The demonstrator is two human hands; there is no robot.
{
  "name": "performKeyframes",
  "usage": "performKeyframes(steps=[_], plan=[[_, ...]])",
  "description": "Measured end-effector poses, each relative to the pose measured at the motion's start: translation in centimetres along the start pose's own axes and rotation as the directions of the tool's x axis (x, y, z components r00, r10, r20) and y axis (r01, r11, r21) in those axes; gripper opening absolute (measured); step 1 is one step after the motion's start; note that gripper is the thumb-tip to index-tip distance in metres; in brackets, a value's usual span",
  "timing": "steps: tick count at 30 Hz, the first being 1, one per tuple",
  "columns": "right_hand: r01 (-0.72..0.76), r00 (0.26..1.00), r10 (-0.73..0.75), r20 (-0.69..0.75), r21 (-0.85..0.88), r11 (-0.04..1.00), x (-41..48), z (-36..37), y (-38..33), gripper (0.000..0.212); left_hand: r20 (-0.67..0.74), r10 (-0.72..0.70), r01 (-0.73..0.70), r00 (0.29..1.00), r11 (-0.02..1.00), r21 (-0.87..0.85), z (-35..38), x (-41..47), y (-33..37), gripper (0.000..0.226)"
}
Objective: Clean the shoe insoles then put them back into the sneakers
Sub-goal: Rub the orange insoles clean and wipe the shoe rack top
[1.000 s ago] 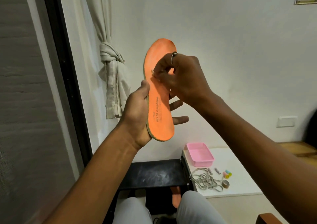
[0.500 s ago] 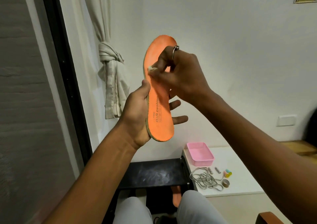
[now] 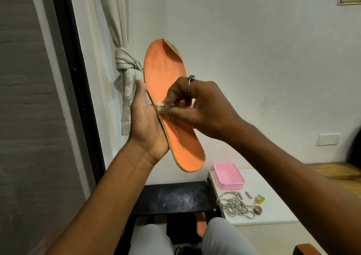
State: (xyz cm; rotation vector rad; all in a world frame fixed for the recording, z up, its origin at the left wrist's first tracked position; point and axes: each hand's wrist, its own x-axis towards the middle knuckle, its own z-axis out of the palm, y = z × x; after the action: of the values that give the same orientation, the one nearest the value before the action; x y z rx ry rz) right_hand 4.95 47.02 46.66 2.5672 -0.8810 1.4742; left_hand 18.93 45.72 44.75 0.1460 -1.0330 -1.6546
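White wall is seen behind the orange insole (image 3: 166, 79), held toe-up, its edge clasped by the left hand (image 3: 145, 126). A white wad (image 3: 160, 106) is pinched against its middle in the grip of the right hand (image 3: 203, 108).

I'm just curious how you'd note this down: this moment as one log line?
step: wiping insole | left hand: holds insole, toe end up | right hand: pinches small white wad against its middle
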Motion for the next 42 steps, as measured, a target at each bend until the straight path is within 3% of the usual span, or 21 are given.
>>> performKeyframes(steps=[5,11,16,18,23,27,30,34,36,40,42], plan=[[-0.057,0.998,0.055,-0.017,-0.089,0.994,-0.2,0.4,0.6,0.027,-0.053,-0.005,0.006,0.999,1.0,0.029,-0.4,0.3,0.0,0.074],[-0.075,0.997,0.064,-0.05,-0.264,0.962,-0.1,0.5,1.0,0.023,-0.065,-0.04,0.044,0.997,0.997,0.066,-0.8,0.4,-0.3,0.074],[-0.149,0.959,0.043,-0.281,-0.369,0.917,2.3,-0.4,2.4,0.016,0.014,-0.135,0.132,0.991,0.982,0.132,-0.2,0.2,-1.4,0.068],[-0.14,0.959,0.041,-0.279,-0.345,0.928,2.5,-0.1,2.3,0.015,0.03,-0.152,0.147,0.988,0.979,0.139,-0.3,0.3,-1.3,0.067],[-0.071,0.997,0.064,-0.04,-0.242,0.968,0.4,0.1,1.0,0.018,0.03,-0.174,0.169,0.984,0.978,0.121,-0.9,0.4,-0.3,0.071],[-0.156,0.975,0.085,-0.203,-0.366,0.917,1.9,-1.1,2.4,0.016,0.077,-0.198,0.184,0.977,0.97,0.159,-0.5,0.2,-1.0,0.067],[-0.175,0.956,0.075,-0.285,-0.342,0.923,2.4,-0.7,2.3,0.015,0.091,-0.211,0.193,0.973,0.966,0.171,-0.3,0.1,-1.3,0.065],[-0.12,0.989,0.104,-0.102,-0.167,0.979,0.5,-0.2,1.0,0.012,0.087,-0.213,0.199,0.973,0.969,0.147,-0.5,0.2,-0.8,0.065],[-0.132,0.99,0.119,-0.074,-0.203,0.97,0.6,-0.9,1.2,0.013,0.104,-0.225,0.209,0.969,0.967,0.145,-0.6,0.3,-0.9,0.066],[-0.216,0.95,0.108,-0.293,-0.367,0.905,2.6,-2.1,2.5,0.013,0.147,-0.275,0.24,0.95,0.946,0.219,-0.6,0.3,-1.8,0.068],[-0.197,0.944,0.086,-0.32,-0.335,0.922,2.8,-1.8,2.2,0.011,0.151,-0.28,0.244,0.948,0.944,0.222,-0.4,0.2,-1.8,0.068]])
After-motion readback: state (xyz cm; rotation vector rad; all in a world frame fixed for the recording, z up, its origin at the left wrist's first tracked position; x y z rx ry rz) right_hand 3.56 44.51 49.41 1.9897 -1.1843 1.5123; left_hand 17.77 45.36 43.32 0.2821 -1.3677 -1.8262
